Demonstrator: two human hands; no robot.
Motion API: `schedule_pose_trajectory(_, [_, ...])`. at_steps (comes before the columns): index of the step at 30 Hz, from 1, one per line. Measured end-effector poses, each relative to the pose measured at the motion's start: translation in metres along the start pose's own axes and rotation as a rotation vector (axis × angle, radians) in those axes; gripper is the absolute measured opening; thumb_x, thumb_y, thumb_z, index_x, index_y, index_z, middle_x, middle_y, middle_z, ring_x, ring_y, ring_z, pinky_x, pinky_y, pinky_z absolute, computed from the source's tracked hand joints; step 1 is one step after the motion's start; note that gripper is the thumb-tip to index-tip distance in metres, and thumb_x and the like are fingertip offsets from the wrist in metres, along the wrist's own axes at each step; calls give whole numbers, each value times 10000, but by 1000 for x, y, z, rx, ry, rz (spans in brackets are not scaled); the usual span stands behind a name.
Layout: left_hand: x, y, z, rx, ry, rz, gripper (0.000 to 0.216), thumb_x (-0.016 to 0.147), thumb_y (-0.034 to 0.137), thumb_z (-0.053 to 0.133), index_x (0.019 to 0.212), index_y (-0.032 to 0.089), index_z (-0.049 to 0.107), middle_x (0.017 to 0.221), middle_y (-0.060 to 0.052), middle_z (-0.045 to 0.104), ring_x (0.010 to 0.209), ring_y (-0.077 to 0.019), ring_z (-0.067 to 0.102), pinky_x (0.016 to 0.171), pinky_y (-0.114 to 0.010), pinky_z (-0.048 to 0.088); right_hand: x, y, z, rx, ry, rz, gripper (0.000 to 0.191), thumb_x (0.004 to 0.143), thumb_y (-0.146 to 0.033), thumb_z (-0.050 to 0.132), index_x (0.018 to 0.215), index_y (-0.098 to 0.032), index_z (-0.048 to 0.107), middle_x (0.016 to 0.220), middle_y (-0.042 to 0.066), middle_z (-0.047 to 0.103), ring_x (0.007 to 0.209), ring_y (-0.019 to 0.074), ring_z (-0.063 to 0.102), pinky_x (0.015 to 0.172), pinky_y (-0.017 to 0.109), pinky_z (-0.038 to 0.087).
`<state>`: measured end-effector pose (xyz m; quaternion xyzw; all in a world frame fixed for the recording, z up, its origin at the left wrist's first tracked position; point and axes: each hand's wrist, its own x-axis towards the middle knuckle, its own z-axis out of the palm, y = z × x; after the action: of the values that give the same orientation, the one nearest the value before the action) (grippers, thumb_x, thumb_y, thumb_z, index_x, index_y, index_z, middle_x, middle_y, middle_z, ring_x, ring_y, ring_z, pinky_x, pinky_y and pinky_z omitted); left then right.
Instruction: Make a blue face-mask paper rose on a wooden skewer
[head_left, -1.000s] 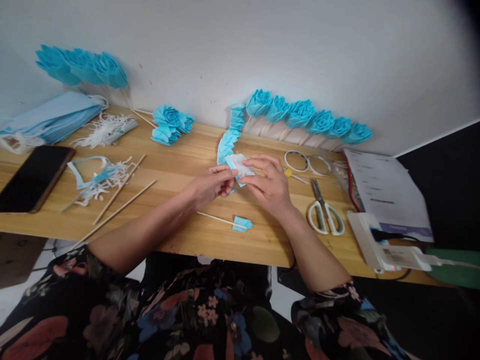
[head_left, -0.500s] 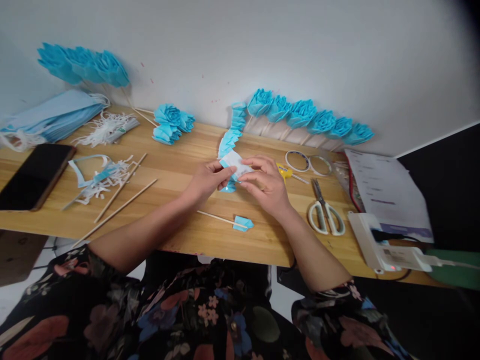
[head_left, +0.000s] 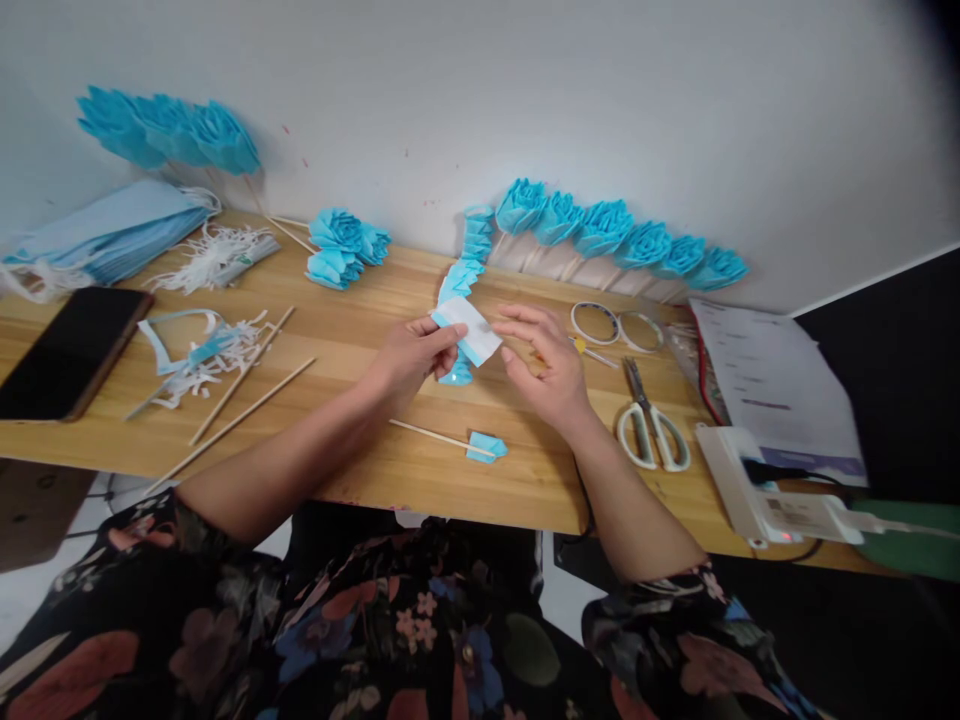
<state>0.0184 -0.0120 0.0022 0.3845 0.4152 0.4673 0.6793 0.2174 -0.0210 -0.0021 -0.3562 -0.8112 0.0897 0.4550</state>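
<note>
Between thumb and fingers, my left hand [head_left: 418, 358] grips a small white-and-blue fabric piece [head_left: 474, 332] by its left edge. To the right of it, my right hand [head_left: 546, 362] has its fingers spread, apart from the piece and holding nothing. Behind the piece, a curving row of overlapping blue folded petals [head_left: 459, 280] runs back towards the wall. Nearer my body lies a thin wooden stick [head_left: 431, 433] with a blue rolled bud [head_left: 486, 447] at its right end.
Blue fabric flowers [head_left: 604, 228] on sticks lean on the wall. Scissors [head_left: 646, 420], tape rolls [head_left: 595, 323] and a power strip [head_left: 731, 485] lie right. A phone [head_left: 71, 350], face masks [head_left: 112, 235], cut white strips [head_left: 214, 255] and bare sticks [head_left: 244, 410] lie left.
My right hand has let go of the fabric piece and moved slightly right, its fingers opening. The piece now lies flatter and more exposed in my left hand.
</note>
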Motion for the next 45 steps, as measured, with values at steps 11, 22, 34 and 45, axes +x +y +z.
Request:
schedule_pose_trajectory(11, [-2,0,1,13,-112,-61,273,821,217,790,633,130,613,496,12,579,419,-53,481,420,-180,334,-6,13,5,554,-116,563,473,1017,-539,462,1434,-324,525,1125,40,768,982,192,732,823,376,619])
schedule_pose_trajectory(22, [3,-8,-5,124,-176,63,494,747,528,845,585,141,586,513,4,564,435,-58,472,416,-183,353,-1,2,7,429,139,482,387,855,-297,692,1240,-282,658,848,-27,660,740,128,617,696,283,541])
schedule_pose_trajectory(34, [2,-2,-5,73,-276,-62,311,805,320,812,633,135,629,571,-9,588,498,-67,510,468,-178,393,-2,7,7,441,148,495,382,854,-339,699,1232,-297,657,828,-29,654,720,131,610,669,286,538])
schedule_pose_trajectory(45, [2,-6,-2,107,-189,-46,365,795,319,813,555,135,609,520,-5,581,439,-58,482,426,-191,336,-5,4,8,412,91,451,395,914,-361,658,1302,-296,628,930,1,713,790,152,660,705,308,568])
